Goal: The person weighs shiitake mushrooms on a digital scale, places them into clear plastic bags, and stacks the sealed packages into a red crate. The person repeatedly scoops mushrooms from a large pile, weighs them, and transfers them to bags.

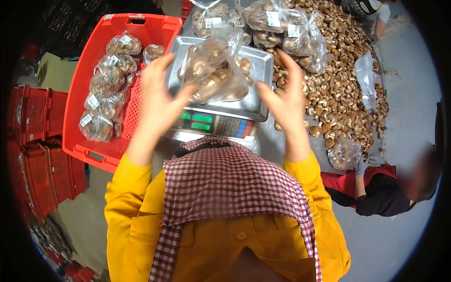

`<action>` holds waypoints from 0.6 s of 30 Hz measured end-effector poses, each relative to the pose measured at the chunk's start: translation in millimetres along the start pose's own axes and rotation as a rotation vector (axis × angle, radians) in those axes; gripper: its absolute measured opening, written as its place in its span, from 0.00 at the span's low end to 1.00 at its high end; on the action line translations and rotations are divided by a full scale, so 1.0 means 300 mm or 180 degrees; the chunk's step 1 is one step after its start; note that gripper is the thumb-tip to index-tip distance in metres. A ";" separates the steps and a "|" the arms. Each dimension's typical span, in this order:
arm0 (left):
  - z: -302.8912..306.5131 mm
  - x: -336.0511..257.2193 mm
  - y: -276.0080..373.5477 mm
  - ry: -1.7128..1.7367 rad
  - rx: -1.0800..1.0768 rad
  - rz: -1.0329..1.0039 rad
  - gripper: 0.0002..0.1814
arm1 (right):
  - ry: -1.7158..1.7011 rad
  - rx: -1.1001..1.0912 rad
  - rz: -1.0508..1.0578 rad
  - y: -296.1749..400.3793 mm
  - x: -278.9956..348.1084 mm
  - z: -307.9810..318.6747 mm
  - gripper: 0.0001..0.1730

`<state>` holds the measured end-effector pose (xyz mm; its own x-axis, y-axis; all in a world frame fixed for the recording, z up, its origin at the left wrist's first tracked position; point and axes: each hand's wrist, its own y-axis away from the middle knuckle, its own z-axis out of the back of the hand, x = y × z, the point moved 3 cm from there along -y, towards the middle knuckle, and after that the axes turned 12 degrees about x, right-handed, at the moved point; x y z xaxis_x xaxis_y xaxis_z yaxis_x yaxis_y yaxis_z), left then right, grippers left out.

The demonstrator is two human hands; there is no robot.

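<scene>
A clear plastic bag of mushrooms (215,75), its top loosely gathered, rests on the metal tray (262,105) of a digital scale (211,123). To its left is my left hand (160,95), with fingers and thumb spread and nothing in it. On the other side my right hand (285,95) is likewise spread and holds nothing, over the tray's right edge. Both hands look slightly blurred. Tied bags of mushrooms (264,21) with white labels lie behind the scale.
Left of the scale, a red plastic crate (141,26) holds several labelled bags (105,81). Loose mushrooms (331,88) cover much of the metal table, with a plastic bag (365,81) on them. One co-worker's gloved hand (362,165) is beside a bag at right; another's hand (374,38) is farther back. Red crates (49,169) stand stacked at left.
</scene>
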<state>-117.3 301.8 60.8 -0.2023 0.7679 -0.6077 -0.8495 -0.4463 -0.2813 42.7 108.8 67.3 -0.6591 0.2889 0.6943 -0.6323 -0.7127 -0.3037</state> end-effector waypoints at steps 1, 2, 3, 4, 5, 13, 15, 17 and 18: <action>-0.054 -0.053 -0.067 -0.0397 -0.0174 -0.0304 0.27 | 0.0224 0.0029 0.0533 -0.070 0.044 -0.048 0.42; -0.138 -0.056 -0.137 -0.0594 -0.0236 -0.0266 0.24 | 0.0584 0.0061 0.0577 -0.131 0.082 -0.100 0.44; -0.216 -0.036 -0.185 -0.0808 -0.0301 -0.0206 0.21 | 0.0556 -0.0075 0.0648 -0.171 0.067 -0.160 0.41; -0.263 0.022 -0.208 -0.0561 -0.0139 -0.0080 0.17 | 0.0322 -0.0005 0.0365 -0.178 0.025 -0.172 0.39; -0.283 0.088 -0.220 -0.0327 0.0024 0.0046 0.13 | 0.0076 0.0056 0.0086 -0.180 -0.019 -0.186 0.37; -0.061 0.157 0.004 0.4609 0.0671 0.0410 0.03 | 0.0650 -0.0194 0.0767 0.007 0.070 0.022 0.19; -0.065 0.149 -0.010 0.4722 0.0512 0.0329 0.03 | 0.0360 -0.0048 0.1504 -0.083 0.205 0.042 0.13; -0.069 0.125 -0.042 0.4679 0.0434 0.0217 0.04 | 0.0202 0.0864 0.1391 -0.178 0.217 -0.094 0.08; -0.069 0.115 -0.053 0.4541 0.0400 0.0187 0.05 | 0.0953 0.1349 0.1137 -0.225 0.162 -0.203 0.07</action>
<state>-100.7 325.9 28.9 0.3514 -0.3929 -0.8498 -0.9091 -0.3601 -0.2094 28.4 209.8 81.7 -0.9241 0.1089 0.3664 -0.1762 -0.9720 -0.1555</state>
